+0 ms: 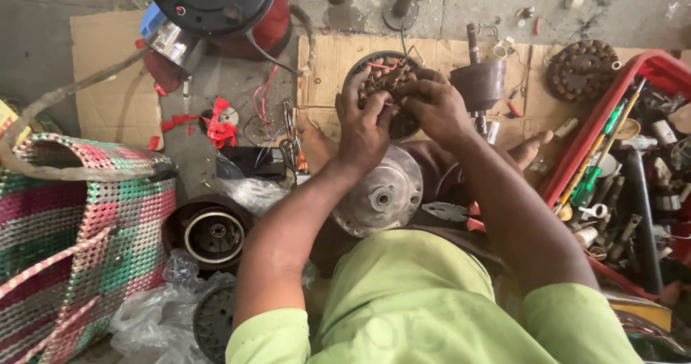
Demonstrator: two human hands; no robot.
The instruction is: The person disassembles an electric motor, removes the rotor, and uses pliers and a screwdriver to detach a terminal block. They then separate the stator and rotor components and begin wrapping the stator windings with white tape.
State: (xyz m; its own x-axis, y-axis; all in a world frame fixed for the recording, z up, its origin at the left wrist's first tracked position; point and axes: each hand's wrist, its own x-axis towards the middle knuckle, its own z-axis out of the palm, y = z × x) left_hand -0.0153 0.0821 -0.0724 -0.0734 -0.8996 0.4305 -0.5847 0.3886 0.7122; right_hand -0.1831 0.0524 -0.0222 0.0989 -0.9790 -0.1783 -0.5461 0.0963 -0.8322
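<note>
- Round dark motor stator with copper-brown windings (385, 83) sits upright on cardboard sheet (324, 61), just ahead of the person's lap; red + dark wires sprout from its top.
- Left hand (363, 123) on stator's left face, fingers curled shut over the windings, thumb toward centre.
- Right hand (435, 105) on stator's right face, fingers pinched closed on the windings; fingertips of both hands nearly meet.
- Hands hide most of the coil face, so exact strand gripped can't be told.
- Silver round metal end cover (380, 195) lies just below left wrist, betw. hands + body.
- Red-handled pliers (453, 213) lie beside cover, on lap.
- Dark brown motor housing w/ shaft (479, 83) stands just right of right hand.
- 2nd wound stator (581, 69) farther right, by red plastic tool crate (576, 155).
- Black round rotor casing (210, 234) lies on floor at left, near pink-green woven basket (79, 241).
</note>
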